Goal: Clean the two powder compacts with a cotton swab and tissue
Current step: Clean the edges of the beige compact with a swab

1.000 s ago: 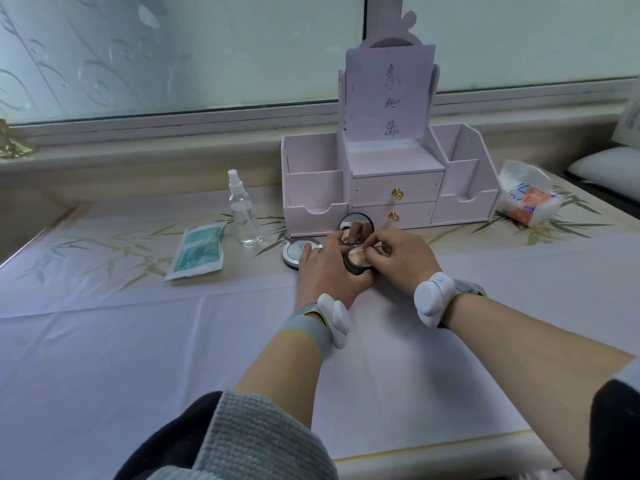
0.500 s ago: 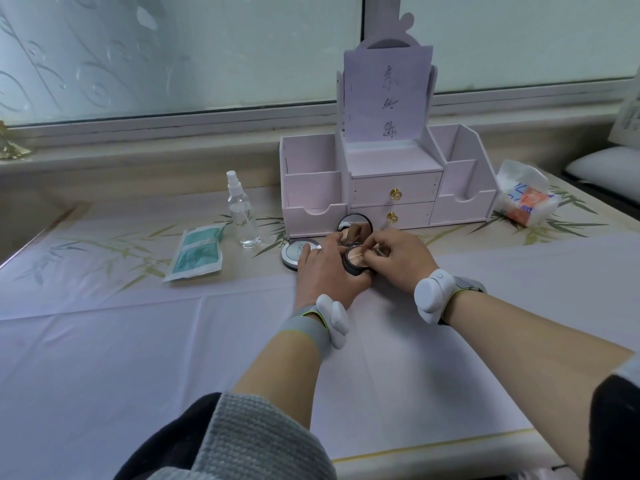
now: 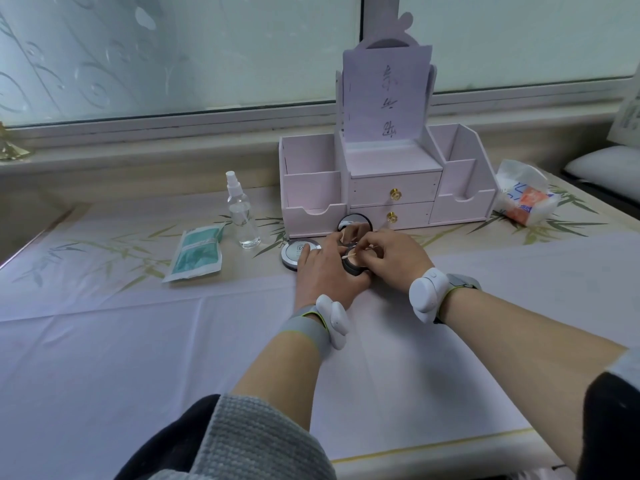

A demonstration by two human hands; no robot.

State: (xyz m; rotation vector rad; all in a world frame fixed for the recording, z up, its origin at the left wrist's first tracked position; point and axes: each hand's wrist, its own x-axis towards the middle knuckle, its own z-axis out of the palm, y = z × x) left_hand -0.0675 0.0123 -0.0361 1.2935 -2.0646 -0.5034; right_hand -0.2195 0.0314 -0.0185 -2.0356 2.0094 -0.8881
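A surface (image 3: 104,341) covered by a white cloth, printed with bamboo leaves along its far part, is seen below a frosted window (image 3: 173,46). A pale pink wooden organiser (image 3: 311,188) is set at the far middle, with open compartments on either side and two drawers fitted with gold knobs (image 3: 394,193). A sheet of paper (image 3: 386,95) with handwritten characters is propped upright against its tall back. A clear spray bottle (image 3: 242,216) is stood upright just left of the organiser, and a teal packet (image 3: 197,252) is laid flat to the bottle's near left. A small gold object (image 3: 10,148) is placed on the sill at the far left.
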